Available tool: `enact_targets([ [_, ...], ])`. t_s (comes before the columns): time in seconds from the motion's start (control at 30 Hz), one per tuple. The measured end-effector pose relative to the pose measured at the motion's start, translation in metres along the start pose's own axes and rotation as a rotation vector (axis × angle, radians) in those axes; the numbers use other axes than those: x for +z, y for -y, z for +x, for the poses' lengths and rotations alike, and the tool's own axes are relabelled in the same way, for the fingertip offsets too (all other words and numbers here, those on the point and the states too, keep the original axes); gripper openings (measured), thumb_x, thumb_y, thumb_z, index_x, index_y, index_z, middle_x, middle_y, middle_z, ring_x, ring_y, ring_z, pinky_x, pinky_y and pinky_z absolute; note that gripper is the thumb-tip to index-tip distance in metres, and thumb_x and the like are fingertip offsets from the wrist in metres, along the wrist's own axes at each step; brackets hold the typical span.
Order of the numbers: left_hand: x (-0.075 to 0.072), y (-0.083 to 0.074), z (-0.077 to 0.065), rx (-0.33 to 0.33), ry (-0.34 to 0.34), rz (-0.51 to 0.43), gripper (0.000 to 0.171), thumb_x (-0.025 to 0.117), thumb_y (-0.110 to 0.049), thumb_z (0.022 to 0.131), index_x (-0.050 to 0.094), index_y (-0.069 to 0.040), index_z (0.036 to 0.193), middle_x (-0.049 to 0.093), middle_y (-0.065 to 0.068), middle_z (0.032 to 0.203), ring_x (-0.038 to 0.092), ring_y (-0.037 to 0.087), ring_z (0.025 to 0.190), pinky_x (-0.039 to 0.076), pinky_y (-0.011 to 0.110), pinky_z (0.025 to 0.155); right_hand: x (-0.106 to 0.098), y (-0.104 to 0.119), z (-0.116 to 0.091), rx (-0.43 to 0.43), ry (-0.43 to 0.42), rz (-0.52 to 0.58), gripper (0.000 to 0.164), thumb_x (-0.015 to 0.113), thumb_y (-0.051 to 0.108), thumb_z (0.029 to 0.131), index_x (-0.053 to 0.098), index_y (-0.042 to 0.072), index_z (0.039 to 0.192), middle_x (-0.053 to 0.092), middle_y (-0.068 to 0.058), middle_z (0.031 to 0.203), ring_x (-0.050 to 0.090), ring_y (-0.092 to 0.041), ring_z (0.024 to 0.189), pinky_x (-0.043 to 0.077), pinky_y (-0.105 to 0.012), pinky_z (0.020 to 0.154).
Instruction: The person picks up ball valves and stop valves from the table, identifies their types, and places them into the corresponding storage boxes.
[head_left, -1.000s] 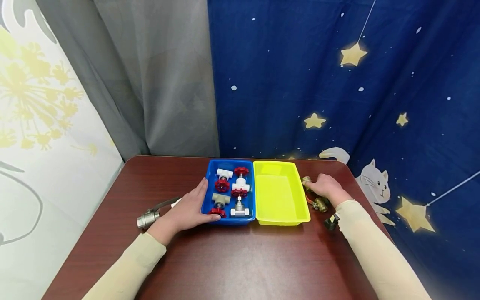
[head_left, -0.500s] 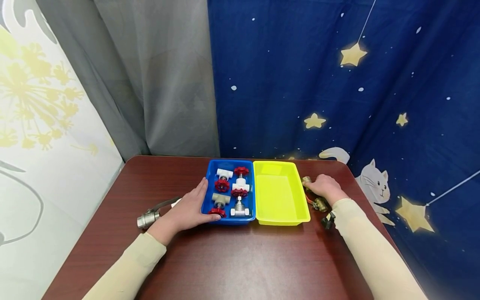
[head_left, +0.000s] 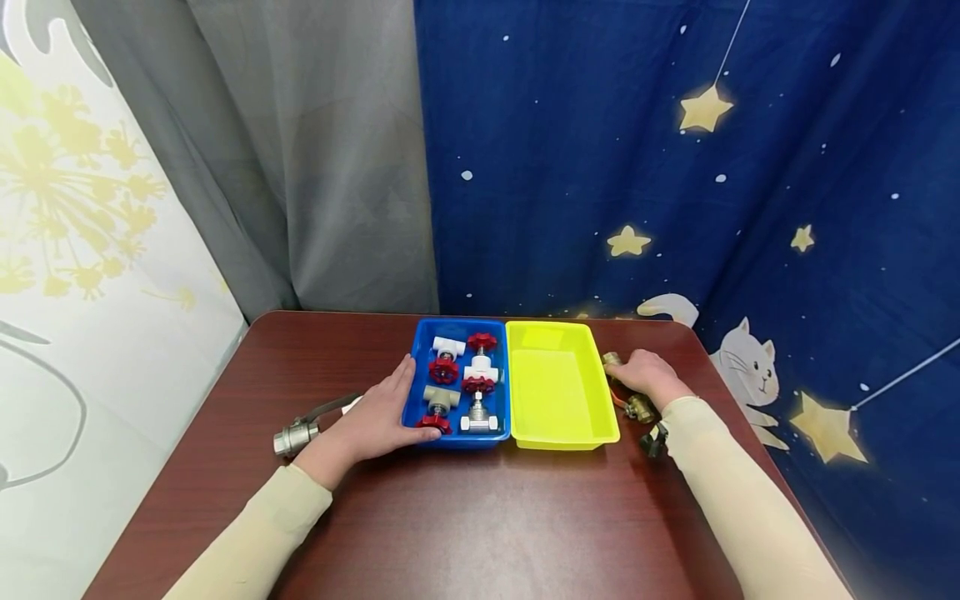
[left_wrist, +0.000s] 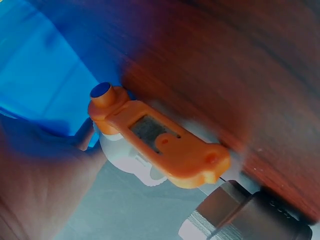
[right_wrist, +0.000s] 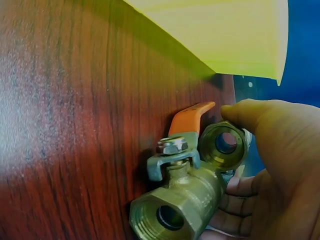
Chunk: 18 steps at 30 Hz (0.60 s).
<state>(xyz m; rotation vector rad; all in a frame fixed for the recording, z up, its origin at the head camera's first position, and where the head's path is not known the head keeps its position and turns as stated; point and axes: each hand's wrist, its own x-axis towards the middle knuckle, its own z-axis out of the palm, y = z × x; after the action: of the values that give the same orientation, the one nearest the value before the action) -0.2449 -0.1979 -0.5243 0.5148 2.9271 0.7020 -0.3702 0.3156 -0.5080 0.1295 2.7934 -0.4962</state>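
Blue tray [head_left: 471, 443]: is standing on the red-brown table [head_left: 480, 517], its rim running right beside the yellow tray [head_left: 564, 400].
Red handwheels [head_left: 443, 371]: are topping four valves lying in the blue tray: two white valves [head_left: 481, 373], a beige valve [head_left: 442, 398] and a silver valve [head_left: 478, 422].
Left hand [head_left: 381, 421]: is resting against the blue tray, fingers reaching straight along its left side, thumb spreading apart at the near-left corner, touching without grasping.
Right hand [head_left: 654, 375]: is curling around a brass ball valve [right_wrist: 223, 142], thumb pressing near its threaded end.
Held valve's place: it is sitting just right of the yellow tray, beside an orange-levered brass valve [right_wrist: 197, 190].
Steel ball valve [head_left: 296, 437]: is lying by the left wrist, an orange-handled white valve [left_wrist: 121, 151] sitting between it and the blue tray.
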Motion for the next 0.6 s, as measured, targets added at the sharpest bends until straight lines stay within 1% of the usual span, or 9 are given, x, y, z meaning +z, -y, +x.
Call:
enact_targets([
  [0.1, 0.000, 0.000, 0.000, -0.003, 0.000, -0.001, 0.143, 0.066, -0.094, 0.081, 0.007, -0.006, 0.178, 0.008, 0.015, 0.186, 0.027, 0.047, 0.165, 0.041, 0.070, 0.121, 0.002, -0.001, 0.001, -0.007, -0.016, 0.012, 0.074, 0.068, 0.064, 0.097, 0.068, -0.006, 0.119, 0.070, -0.021, 0.105, 0.066, -0.035, 0.095, 0.058, -0.049, 0.092],
  [0.13, 0.000, 0.000, 0.000, -0.003, 0.000, -0.001, 0.143, 0.066, -0.094, 0.081, 0.007, -0.006, 0.178, 0.008, 0.015, 0.186, 0.027, 0.047, 0.165, 0.041, 0.070, 0.121, 0.001, 0.005, -0.005, 0.009, -0.013, 0.014, 0.072, 0.067, 0.060, 0.099, 0.066, -0.008, 0.121, 0.070, -0.023, 0.108, 0.066, -0.038, 0.098, 0.057, -0.052, 0.095],
  [0.27, 0.000, 0.000, 0.000, -0.002, -0.001, -0.001, 0.143, 0.066, -0.094, 0.082, 0.007, -0.006, 0.178, 0.008, 0.015, 0.186, 0.027, 0.047, 0.165, 0.041, 0.070, 0.121, 0.004, 0.005, -0.008, 0.008, -0.022, 0.018, 0.083, 0.064, 0.059, 0.100, 0.056, -0.014, 0.139, 0.065, -0.032, 0.130, 0.064, -0.042, 0.110, 0.055, -0.059, 0.107],
  [0.37, 0.000, 0.000, 0.000, -0.001, -0.001, -0.001, 0.143, 0.067, -0.093, 0.082, 0.007, -0.006, 0.178, 0.008, 0.015, 0.186, 0.027, 0.047, 0.165, 0.040, 0.070, 0.121, 0.006, 0.005, -0.008, 0.001, -0.032, 0.020, 0.090, 0.065, 0.061, 0.101, 0.050, -0.015, 0.146, 0.061, -0.035, 0.139, 0.062, -0.044, 0.116, 0.052, -0.062, 0.111],
  [0.43, 0.000, 0.000, 0.000, -0.001, 0.000, -0.002, 0.143, 0.067, -0.093, 0.082, 0.007, -0.006, 0.178, 0.008, 0.015, 0.186, 0.027, 0.047, 0.165, 0.041, 0.070, 0.121, 0.008, 0.004, -0.008, -0.003, -0.049, 0.029, 0.087, 0.067, 0.060, 0.100, 0.052, -0.014, 0.144, 0.062, -0.034, 0.136, 0.063, -0.043, 0.114, 0.053, -0.061, 0.110],
  [0.6, 0.000, 0.000, 0.000, 0.001, 0.000, 0.000, 0.143, 0.066, -0.094, 0.082, 0.007, -0.006, 0.178, 0.008, 0.015, 0.186, 0.026, 0.047, 0.165, 0.040, 0.070, 0.121, 0.012, 0.002, -0.004, 0.002, -0.093, 0.066, 0.077, 0.072, 0.059, 0.098, 0.060, -0.010, 0.131, 0.067, -0.027, 0.117, 0.063, -0.039, 0.102, 0.057, -0.055, 0.099],
])
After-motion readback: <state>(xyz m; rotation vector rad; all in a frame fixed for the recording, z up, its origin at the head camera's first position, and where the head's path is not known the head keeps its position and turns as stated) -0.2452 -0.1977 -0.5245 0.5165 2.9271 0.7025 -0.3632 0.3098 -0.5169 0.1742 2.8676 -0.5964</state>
